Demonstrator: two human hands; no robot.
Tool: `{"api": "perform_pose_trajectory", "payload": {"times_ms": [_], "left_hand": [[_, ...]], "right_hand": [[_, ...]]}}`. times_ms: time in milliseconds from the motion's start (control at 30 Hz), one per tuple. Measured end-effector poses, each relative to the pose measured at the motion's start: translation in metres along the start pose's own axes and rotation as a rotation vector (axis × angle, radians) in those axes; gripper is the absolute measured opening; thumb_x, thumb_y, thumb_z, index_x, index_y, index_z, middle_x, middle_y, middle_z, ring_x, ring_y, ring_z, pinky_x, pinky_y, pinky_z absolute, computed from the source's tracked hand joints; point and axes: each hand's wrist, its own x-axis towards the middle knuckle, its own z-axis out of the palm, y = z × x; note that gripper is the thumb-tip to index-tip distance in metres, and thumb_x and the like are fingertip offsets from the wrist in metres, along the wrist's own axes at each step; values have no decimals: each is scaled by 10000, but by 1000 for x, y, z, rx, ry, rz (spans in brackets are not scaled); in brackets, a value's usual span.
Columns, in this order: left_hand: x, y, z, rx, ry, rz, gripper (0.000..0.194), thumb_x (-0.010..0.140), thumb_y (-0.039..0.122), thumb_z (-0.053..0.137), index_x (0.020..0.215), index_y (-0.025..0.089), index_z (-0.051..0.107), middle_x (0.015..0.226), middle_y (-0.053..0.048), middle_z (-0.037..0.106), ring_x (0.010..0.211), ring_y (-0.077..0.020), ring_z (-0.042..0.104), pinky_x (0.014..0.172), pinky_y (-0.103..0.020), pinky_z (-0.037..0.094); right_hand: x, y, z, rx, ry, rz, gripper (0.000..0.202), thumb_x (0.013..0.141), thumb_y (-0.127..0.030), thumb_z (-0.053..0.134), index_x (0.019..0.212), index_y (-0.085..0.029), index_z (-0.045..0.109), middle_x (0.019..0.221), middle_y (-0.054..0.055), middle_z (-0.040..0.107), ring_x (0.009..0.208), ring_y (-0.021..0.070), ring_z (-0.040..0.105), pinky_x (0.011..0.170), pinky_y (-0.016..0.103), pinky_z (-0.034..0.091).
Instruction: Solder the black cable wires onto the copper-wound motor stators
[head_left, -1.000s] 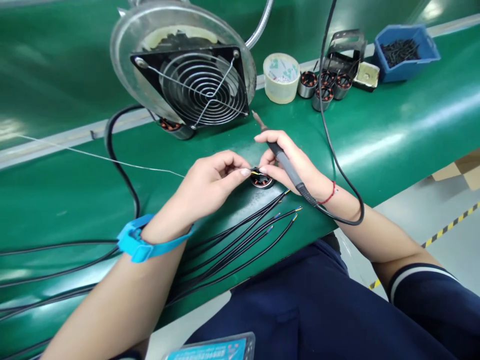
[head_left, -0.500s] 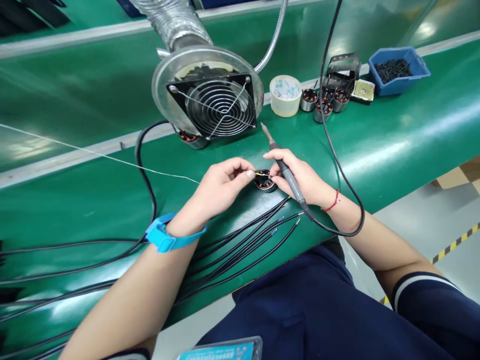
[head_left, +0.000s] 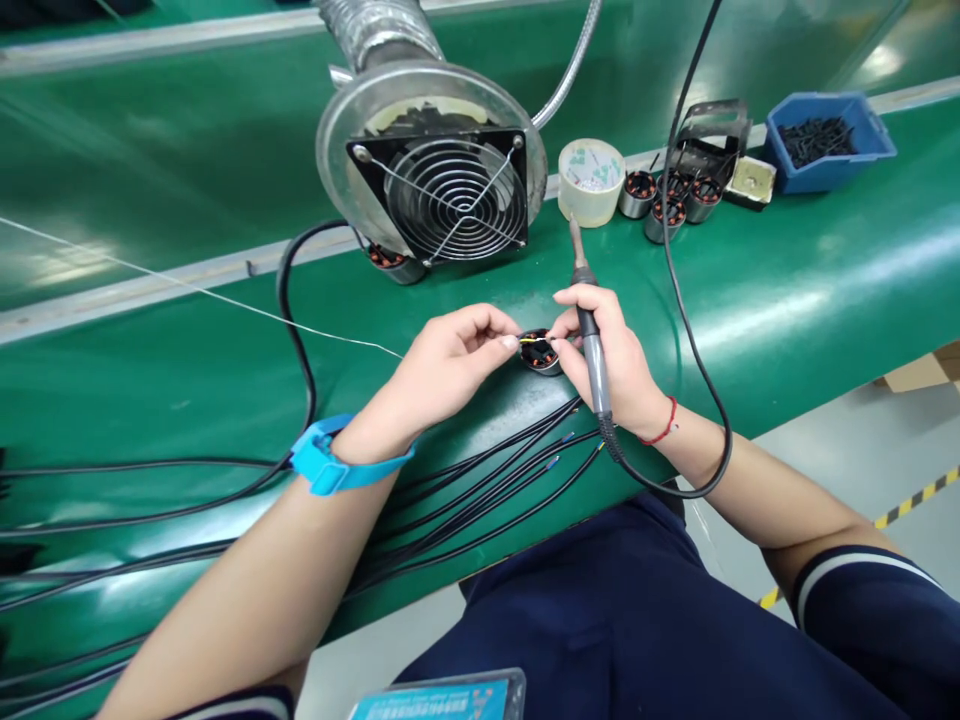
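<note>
My left hand (head_left: 459, 362), with a blue strap (head_left: 330, 462) at the wrist, pinches a thin yellow wire (head_left: 531, 341) over a round motor stator (head_left: 541, 358) on the green bench. Closed around a grey soldering iron (head_left: 595, 365), my right hand (head_left: 616, 362) also has its thumb and finger at the far end of that wire. The iron's tip points up and away, touching nothing on the bench. Black cables (head_left: 480, 485) with stripped ends lie just below both hands.
A fan (head_left: 465, 200) on a duct hangs over the bench. Behind are a tape roll (head_left: 591, 183), several stators (head_left: 665, 218), an iron stand (head_left: 709, 140), a sponge tray (head_left: 751, 182) and a blue bin (head_left: 825, 145). A solder strand (head_left: 225, 298) runs in from the left.
The soldering iron has turned more upright in my right hand. Its tip now lies in front of the tape roll. The whole view has shifted slightly.
</note>
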Motion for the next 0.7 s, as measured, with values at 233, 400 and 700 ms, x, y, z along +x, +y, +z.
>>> {"api": "perform_pose_trajectory", "payload": {"times_ms": [233, 400, 700], "left_hand": [[-2, -3, 1, 93, 53, 77, 190, 808, 381, 658, 805, 193, 630, 752, -7, 633, 674, -153, 533, 660, -277, 425], [-5, -4, 0, 183, 49, 147, 158, 854, 350, 632, 794, 205, 656, 762, -10, 635, 694, -162, 539, 677, -289, 412], [-6, -13, 8, 102, 72, 130, 160, 871, 330, 623, 809, 184, 643, 741, -2, 636, 675, -144, 555, 652, -274, 426]], "right_hand": [[5, 5, 1, 241, -70, 23, 473, 878, -222, 603, 1296, -260, 385, 849, -68, 618, 749, 112, 628, 738, 271, 521], [7, 0, -10, 42, -204, -37, 443, 897, -157, 554, 1312, -269, 452, 880, -51, 638, 793, 129, 644, 801, 293, 525], [5, -8, -6, 11, -149, -50, 415, 925, -149, 550, 1317, -257, 471, 875, -53, 664, 787, 116, 657, 798, 261, 556]]}}
